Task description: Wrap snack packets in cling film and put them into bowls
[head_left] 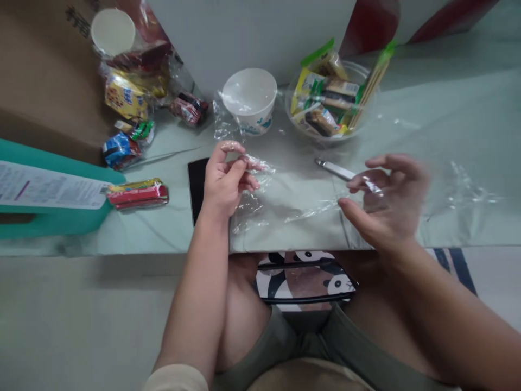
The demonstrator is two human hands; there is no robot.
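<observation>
My left hand (228,176) is closed in a pinch on a crumpled, clear plastic bag or film (254,203), whose thin folds spread across the table below the fingers. To the right, my right hand (388,198) has its fingers apart and curved, slightly blurred, with no firm hold visible. Glints of clear plastic lie around its fingers. A slim silver metal tool (336,169) reaches out beside that hand's fingertips; its far end is hidden. A dark flat object (196,187) lies partly behind my left wrist.
Behind the hands stand a white paper cup (250,100) and a clear round tub (293,111) of wrapped snacks. Snack packets (126,98) and another paper cup (113,32) are at the back left. A red wrapped packet (138,195) lies by a teal box (61,222).
</observation>
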